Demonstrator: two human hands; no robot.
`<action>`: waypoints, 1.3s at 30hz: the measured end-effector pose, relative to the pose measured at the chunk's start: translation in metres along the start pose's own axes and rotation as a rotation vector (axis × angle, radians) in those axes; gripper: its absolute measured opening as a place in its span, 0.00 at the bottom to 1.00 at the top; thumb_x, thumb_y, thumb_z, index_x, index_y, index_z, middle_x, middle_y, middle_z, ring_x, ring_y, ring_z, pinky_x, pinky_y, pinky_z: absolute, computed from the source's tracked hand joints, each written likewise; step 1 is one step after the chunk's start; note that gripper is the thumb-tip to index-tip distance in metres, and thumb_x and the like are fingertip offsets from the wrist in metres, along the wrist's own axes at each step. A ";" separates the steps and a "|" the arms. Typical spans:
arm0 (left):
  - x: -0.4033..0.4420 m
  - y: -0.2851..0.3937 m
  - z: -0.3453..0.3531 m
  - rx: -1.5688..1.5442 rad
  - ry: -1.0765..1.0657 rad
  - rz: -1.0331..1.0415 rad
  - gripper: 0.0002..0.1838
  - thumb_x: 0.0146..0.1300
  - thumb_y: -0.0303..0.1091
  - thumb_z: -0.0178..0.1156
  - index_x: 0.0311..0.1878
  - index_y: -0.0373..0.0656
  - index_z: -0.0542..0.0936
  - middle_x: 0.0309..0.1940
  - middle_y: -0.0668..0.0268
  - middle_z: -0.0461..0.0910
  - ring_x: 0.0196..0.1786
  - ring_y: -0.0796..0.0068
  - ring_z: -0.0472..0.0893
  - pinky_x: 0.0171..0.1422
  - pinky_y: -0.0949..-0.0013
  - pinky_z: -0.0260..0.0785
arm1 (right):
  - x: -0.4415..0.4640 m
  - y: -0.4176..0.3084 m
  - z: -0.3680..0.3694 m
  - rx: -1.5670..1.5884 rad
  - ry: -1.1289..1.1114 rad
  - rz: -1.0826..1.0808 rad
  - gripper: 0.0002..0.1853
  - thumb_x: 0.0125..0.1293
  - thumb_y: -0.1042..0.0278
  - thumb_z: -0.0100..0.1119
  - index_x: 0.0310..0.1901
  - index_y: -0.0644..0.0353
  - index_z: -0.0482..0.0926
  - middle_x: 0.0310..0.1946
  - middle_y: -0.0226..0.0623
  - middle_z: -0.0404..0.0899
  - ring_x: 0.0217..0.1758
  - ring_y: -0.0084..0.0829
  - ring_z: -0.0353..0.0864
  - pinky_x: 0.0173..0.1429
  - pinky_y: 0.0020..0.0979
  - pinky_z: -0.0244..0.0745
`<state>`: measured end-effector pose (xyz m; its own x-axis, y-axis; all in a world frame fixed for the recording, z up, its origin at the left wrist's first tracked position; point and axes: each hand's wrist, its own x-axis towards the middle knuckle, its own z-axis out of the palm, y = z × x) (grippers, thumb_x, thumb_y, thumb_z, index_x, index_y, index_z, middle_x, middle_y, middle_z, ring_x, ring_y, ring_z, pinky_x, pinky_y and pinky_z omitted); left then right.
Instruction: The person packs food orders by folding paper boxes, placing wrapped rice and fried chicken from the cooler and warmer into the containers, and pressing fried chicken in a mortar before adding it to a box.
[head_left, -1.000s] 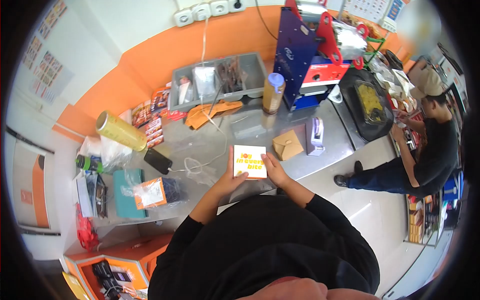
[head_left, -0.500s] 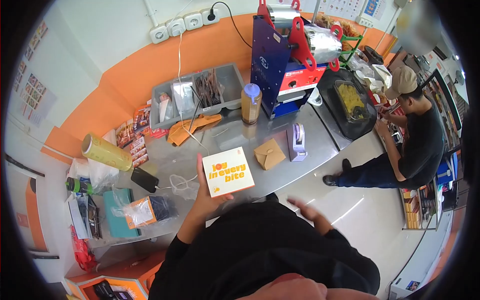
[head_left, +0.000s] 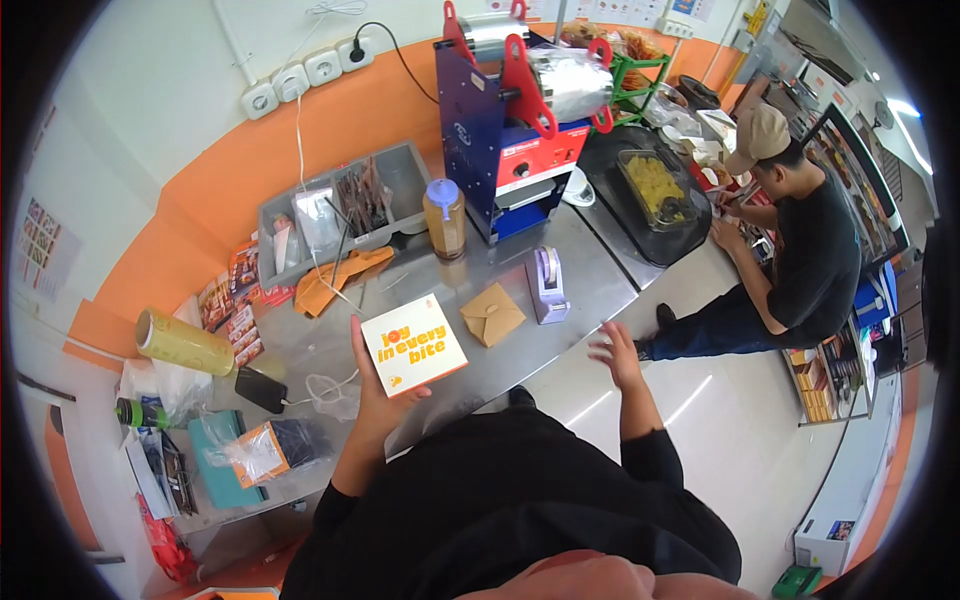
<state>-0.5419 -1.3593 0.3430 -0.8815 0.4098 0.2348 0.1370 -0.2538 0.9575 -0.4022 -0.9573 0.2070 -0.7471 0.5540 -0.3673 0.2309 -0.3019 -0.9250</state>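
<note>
My left hand (head_left: 376, 392) grips a white square food box (head_left: 414, 362) with orange and yellow lettering on its lid, held above the front edge of the metal counter. The thumb lies along its left side and fingers show at its lower edge. Raised over the floor to the right, my right hand (head_left: 616, 356) is empty, fingers apart. The nearest things to it are a lilac tape dispenser (head_left: 548, 290) and a small brown kraft box (head_left: 492, 315), both on the counter and untouched.
A blue and red sealing machine (head_left: 520, 150) stands behind, beside a squeeze bottle (head_left: 445, 222) and a grey divided bin (head_left: 345, 205). A phone (head_left: 261, 390) lies left on a white cable. At right, a person (head_left: 800, 230) in a cap works near a tray of yellow food (head_left: 652, 188).
My view has swung to the right. My right hand has risen from beside my body toward the counter edge, its fingers spreading. The left hand still holds the white box.
</note>
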 end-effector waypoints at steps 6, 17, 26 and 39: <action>-0.001 0.006 0.013 0.045 -0.037 0.025 0.78 0.41 0.47 0.81 0.76 0.47 0.23 0.68 0.55 0.61 0.66 0.60 0.73 0.66 0.59 0.70 | 0.065 -0.035 0.074 -0.171 -0.126 0.160 0.20 0.72 0.49 0.53 0.57 0.53 0.71 0.55 0.37 0.72 0.47 0.41 0.81 0.44 0.42 0.83; -0.017 0.002 0.010 0.043 0.032 -0.057 0.76 0.43 0.46 0.80 0.76 0.48 0.24 0.67 0.55 0.63 0.65 0.61 0.74 0.67 0.59 0.70 | 0.040 0.009 0.094 0.087 -0.023 -0.025 0.11 0.73 0.60 0.55 0.46 0.57 0.71 0.48 0.38 0.77 0.47 0.40 0.83 0.50 0.41 0.78; -0.008 0.010 0.020 0.013 0.116 -0.064 0.73 0.49 0.43 0.79 0.77 0.46 0.25 0.67 0.55 0.62 0.64 0.61 0.74 0.66 0.61 0.70 | 0.079 0.087 0.078 -0.535 0.317 -0.414 0.10 0.71 0.66 0.59 0.35 0.64 0.77 0.28 0.34 0.79 0.29 0.24 0.78 0.32 0.24 0.72; 0.028 0.010 0.034 0.003 0.293 0.081 0.63 0.58 0.32 0.72 0.77 0.46 0.27 0.65 0.54 0.64 0.65 0.64 0.72 0.69 0.62 0.65 | -0.084 -0.107 0.210 0.173 -0.521 -0.509 0.12 0.71 0.75 0.58 0.52 0.61 0.68 0.30 0.30 0.77 0.34 0.21 0.77 0.40 0.23 0.72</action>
<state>-0.5500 -1.3209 0.3650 -0.9603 0.1177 0.2528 0.2136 -0.2726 0.9381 -0.4946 -1.1343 0.3570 -0.9440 0.2312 0.2354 -0.2912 -0.2483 -0.9239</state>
